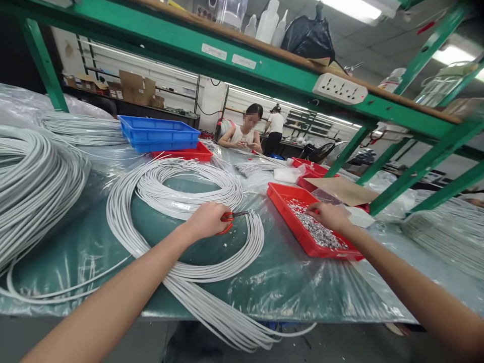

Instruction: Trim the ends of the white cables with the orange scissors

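Note:
My left hand (209, 220) is closed around red-handled scissors (227, 222), whose dark blades point right, toward the cut ends of a coil of white cable (256, 237). Over the red tray (283, 212), my right hand (328, 216) reaches down with its fingers drawn together at the small silvery metal parts (315, 228). Whatever is between those fingertips is too small to make out. A second ring of white cable (181, 204) lies behind the first, and loose cable lengths (223, 307) hang past the table's front edge.
Large cable coils (38, 186) stand at the left. A blue tray (161, 133) rests on a red one at the back. Green shelf posts (423, 186) rise on the right, with a power strip (340, 89) on the shelf edge overhead. A person (242, 136) sits across the table.

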`<state>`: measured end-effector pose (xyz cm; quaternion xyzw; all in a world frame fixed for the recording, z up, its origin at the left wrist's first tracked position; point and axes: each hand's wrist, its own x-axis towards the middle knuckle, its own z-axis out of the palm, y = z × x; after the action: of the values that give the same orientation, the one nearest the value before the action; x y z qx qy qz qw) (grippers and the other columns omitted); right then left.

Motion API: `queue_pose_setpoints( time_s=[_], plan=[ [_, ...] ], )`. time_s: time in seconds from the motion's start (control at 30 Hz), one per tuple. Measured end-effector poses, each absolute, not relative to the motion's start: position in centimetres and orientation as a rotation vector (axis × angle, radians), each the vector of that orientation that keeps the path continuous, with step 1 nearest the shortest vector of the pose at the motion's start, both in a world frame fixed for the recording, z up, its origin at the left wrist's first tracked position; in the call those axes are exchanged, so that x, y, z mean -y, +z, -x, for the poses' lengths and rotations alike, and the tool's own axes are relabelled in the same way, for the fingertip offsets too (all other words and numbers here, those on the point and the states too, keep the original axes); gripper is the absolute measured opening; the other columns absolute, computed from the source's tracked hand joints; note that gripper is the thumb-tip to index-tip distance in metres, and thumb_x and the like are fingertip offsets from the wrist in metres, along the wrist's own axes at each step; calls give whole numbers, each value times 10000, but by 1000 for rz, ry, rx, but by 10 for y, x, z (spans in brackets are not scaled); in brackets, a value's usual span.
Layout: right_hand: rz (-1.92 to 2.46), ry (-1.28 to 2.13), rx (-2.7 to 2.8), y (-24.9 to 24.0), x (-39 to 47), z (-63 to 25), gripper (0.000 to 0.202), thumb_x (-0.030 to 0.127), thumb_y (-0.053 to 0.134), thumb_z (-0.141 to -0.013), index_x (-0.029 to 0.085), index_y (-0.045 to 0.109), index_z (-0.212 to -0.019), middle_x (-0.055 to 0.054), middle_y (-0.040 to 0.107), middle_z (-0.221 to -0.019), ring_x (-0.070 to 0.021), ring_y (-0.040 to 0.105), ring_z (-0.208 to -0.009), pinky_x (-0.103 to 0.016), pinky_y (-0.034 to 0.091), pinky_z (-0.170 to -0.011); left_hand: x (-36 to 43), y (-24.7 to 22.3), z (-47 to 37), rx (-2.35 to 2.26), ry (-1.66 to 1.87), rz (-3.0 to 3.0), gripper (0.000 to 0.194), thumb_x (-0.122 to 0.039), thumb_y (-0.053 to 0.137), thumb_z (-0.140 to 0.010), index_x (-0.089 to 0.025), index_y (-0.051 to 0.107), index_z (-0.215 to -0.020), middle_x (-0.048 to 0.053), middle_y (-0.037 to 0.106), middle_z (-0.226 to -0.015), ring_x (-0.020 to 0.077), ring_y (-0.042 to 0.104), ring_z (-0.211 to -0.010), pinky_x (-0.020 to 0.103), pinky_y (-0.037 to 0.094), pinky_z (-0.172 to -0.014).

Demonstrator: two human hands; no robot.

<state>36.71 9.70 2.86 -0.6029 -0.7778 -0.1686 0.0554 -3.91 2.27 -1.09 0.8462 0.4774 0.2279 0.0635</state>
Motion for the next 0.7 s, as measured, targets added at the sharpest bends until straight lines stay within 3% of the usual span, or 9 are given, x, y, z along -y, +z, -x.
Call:
queue_pose_setpoints(
  time_s=[0.13, 0.3, 0.47, 0.6, 0.7],
  plan=[
    [1629, -387, 2506, 14, -87, -308, 260, 341, 493, -938, 205, 714, -954, -79, 746, -1031, -227, 693, -884, -308, 498, -745, -24, -9, 41, -1480, 698, -2517, 158, -207, 508, -779, -202, 621, -669, 47, 625, -615, 185, 530, -578, 289, 228, -529],
    [1070, -10, 2696, -5, -58, -219, 224, 313, 512, -949, 203, 707, -955, -70, 731, -950, -214, 680, -844, -320, 518, -769, -23, -6, 43, -1514, 712, -2488, 151, -221, 522, -788, -198, 636, -691, 55, 641, -646, 188, 542, -603, 292, 238, -532],
    [798, 64, 2844, -27, -61, -172, 289, 209, 521, -932, 184, 665, -1181, -125, 677, -1175, -271, 612, -1115, -424, 493, -957, -23, -8, 43, -1502, 764, -2510, 131, -199, 539, -766, -195, 634, -677, 53, 641, -634, 183, 541, -596, 295, 236, -530],
    [786, 35, 2884, -37, -72, -165, 377, 89, 445, -911, 172, 671, -1201, -134, 683, -1157, -266, 615, -1097, -436, 507, -940, -24, -9, 42, -1485, 782, -2531, 118, -196, 543, -757, -196, 627, -675, 51, 636, -629, 185, 541, -597, 294, 236, -525],
    [739, 52, 2886, -36, -69, -170, 395, 87, 421, -911, 201, 691, -1176, -121, 679, -1172, -261, 618, -1079, -442, 509, -933, -23, -10, 41, -1489, 770, -2536, 123, -214, 552, -771, -190, 649, -701, 61, 646, -650, 187, 546, -602, 293, 244, -531]
  ],
)
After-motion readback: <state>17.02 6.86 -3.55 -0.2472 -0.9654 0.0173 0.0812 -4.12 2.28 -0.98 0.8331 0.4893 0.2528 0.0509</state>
